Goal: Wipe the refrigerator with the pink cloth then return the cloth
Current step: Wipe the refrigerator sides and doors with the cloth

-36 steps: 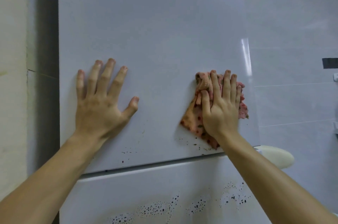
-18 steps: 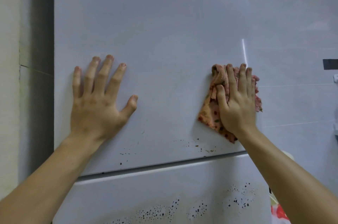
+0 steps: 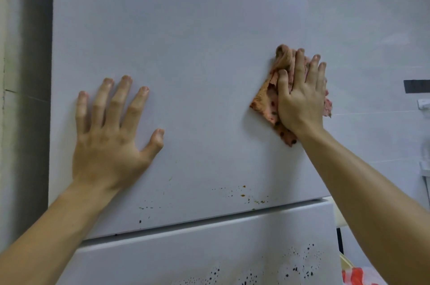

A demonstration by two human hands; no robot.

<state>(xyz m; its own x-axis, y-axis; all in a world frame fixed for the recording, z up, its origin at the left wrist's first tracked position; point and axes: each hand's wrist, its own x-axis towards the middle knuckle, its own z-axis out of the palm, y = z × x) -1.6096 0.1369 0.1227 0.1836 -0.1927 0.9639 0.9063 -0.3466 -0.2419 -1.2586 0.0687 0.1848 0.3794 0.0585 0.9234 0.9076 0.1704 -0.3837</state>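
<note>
The white refrigerator [image 3: 186, 40] fills the view, its upper door above a gap and the lower door [image 3: 197, 249] below. My right hand [image 3: 300, 98] presses the crumpled pink cloth [image 3: 267, 103] flat against the upper door near its right edge. My left hand [image 3: 111, 135] lies flat on the door at the left, fingers spread, holding nothing. Small dark and orange specks [image 3: 244, 194] dot the bottom of the upper door. Black speckles [image 3: 295, 266] spread over the lower door.
A grey tiled wall [image 3: 372, 28] stands to the right with a dark strip [image 3: 416, 86] and white fittings [image 3: 423, 103]. A dark gap and a pale wall [image 3: 25, 75] run down the left. A red and white object [image 3: 356, 276] shows at the bottom right.
My right hand has slid the pink cloth up and to the right across the upper door, leaving specks below it. My left hand has stayed flat in place.
</note>
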